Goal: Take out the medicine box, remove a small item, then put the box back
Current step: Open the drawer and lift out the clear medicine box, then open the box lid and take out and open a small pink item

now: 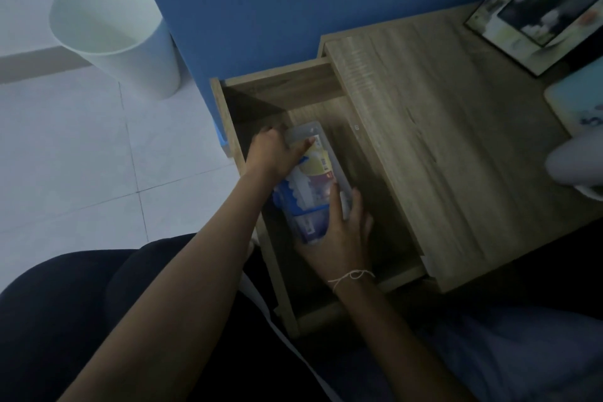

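A clear plastic medicine box (315,173) with blue, yellow and purple packets inside lies in the open wooden drawer (365,153) of a bedside cabinet. My left hand (274,150) grips the box's far end, thumb across the lid. At the near end, my right hand (342,232), a thin string around its wrist, holds the box with fingers wrapped over its edge. Whether the box rests on the drawer floor or is lifted off it cannot be told in the dim light.
The cabinet top (440,140) carries a framed picture (538,3), a light blue item (580,108) and a white object (574,170) at the right edge. A white bin (114,33) stands on the tiled floor to the left. Blue wall behind.
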Demonstrator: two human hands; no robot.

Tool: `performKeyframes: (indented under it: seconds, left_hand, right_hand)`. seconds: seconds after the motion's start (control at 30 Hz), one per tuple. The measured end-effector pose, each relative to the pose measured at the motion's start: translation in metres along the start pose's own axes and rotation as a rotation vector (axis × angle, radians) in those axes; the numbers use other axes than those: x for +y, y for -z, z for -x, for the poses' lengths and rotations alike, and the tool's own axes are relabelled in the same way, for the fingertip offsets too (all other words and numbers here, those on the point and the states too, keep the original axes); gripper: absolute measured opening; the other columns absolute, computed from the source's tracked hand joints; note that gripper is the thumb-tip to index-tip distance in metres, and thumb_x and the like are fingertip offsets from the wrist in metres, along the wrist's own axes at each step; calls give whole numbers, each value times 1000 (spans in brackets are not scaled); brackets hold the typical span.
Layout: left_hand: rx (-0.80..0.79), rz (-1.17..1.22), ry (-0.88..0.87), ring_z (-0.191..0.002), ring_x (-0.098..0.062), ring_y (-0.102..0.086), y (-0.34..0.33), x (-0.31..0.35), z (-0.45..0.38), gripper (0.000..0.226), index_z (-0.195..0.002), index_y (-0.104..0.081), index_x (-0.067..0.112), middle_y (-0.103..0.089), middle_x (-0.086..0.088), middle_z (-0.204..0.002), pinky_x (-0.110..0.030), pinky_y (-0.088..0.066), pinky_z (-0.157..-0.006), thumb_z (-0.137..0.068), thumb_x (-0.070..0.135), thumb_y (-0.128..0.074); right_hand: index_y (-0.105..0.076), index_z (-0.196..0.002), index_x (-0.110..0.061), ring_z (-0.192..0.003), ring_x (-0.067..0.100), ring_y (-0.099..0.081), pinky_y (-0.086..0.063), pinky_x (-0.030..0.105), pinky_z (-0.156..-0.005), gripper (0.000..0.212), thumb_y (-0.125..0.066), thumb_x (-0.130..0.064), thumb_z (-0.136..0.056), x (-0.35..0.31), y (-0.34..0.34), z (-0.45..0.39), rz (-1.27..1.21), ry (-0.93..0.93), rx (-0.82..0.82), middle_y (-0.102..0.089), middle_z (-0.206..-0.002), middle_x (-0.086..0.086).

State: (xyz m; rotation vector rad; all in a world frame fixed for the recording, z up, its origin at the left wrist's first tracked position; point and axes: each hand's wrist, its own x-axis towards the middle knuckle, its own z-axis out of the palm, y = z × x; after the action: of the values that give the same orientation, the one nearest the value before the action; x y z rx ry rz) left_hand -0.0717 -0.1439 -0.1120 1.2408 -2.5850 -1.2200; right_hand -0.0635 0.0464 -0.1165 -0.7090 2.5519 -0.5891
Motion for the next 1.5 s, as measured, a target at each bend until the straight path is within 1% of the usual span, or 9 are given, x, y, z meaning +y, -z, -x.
performKeyframes:
  seconds: [0.27, 0.4, 0.53, 0.73, 1.03, 1.13, 1.23, 1.33, 1.5]
  left_hand:
    - [280, -57, -82, -106, -34, -59, 58, 47, 29, 61, -117, -59, 9, -63, -15, -118, -42, -51, -86, -83, 59, -55]
    - [343, -48, -138, -106, -34, -60, 90, 82, 42, 54, -116, -57, 12, -66, -13, -116, -37, -46, -83, -83, 55, -58]
    - [275, 37, -159, -109, -34, -58, 105, 114, 40, 42, -117, -57, 18, -65, -11, -117, -30, -37, -80, -85, 45, -59]
    - [108, 140, -203, -125, -31, -51, 73, 151, 36, 50, -134, -48, 13, -56, -13, -134, -33, -37, -102, -90, 34, -59]
    - [35, 23, -265, -128, -38, -47, 40, 146, 31, 63, -144, -32, 11, -50, -19, -140, -40, -38, -104, -94, 46, -47]
    - [128, -160, -361, -136, -37, -35, 34, 138, 38, 65, -147, -24, 9, -36, -21, -149, -42, -31, -111, -97, 49, -34]
    - [225, -435, -628, -145, -34, -18, 29, 123, 48, 66, -149, -22, 15, -24, -14, -157, -50, -21, -118, -96, 55, -23]
    - [142, -512, -825, -148, -26, -7, 26, 106, 50, 77, -151, -10, 22, -14, -7, -160, -49, -10, -120, -90, 66, -28]
    - [154, -505, -855, -147, -30, -16, 25, 108, 37, 80, -150, -18, 19, -24, -11, -157, -52, -19, -118, -87, 64, -39]
  right_hand:
    - [8, -143, -44, -138, 34, -2, -30, 57, -107, 122, -78, -54, -57, -35, 61, 19, 7, 165, 34, 10, -150, -10]
    - [9, -144, -43, -139, 35, -3, -30, 56, -109, 122, -77, -56, -58, -47, 108, 25, -13, 240, 55, 6, -153, -4]
    - [8, -144, -43, -139, 39, -9, -28, 54, -109, 123, -76, -57, -56, -39, 158, 15, 21, 269, 83, 0, -156, 4]
    - [2, -145, -46, -143, 39, -8, -21, 49, -113, 122, -78, -55, -54, 8, 211, -18, 129, 223, 51, 0, -159, 4]
    - [-2, -142, -54, -146, 32, 8, -22, 55, -112, 115, -79, -52, -57, 45, 221, -40, 113, 220, -15, 10, -160, -12]
    - [-19, -142, -45, -145, 25, 13, -24, 51, -112, 91, -75, -43, -71, 44, 210, -26, 88, 251, 133, 4, -161, -6]
    - [-45, -136, -27, -145, 27, -15, -42, 48, -105, 60, -71, -23, -82, 46, 185, 0, -8, 267, 418, -22, -157, 7]
    - [-48, -133, -19, -137, 33, -34, -46, 42, -97, 62, -75, -10, -77, 50, 164, 13, -124, 262, 542, -28, -153, 16]
    - [-49, -135, -21, -133, 21, -30, -42, 31, -95, 61, -72, -9, -80, 49, 157, 0, -232, 173, 608, -23, -154, 18]
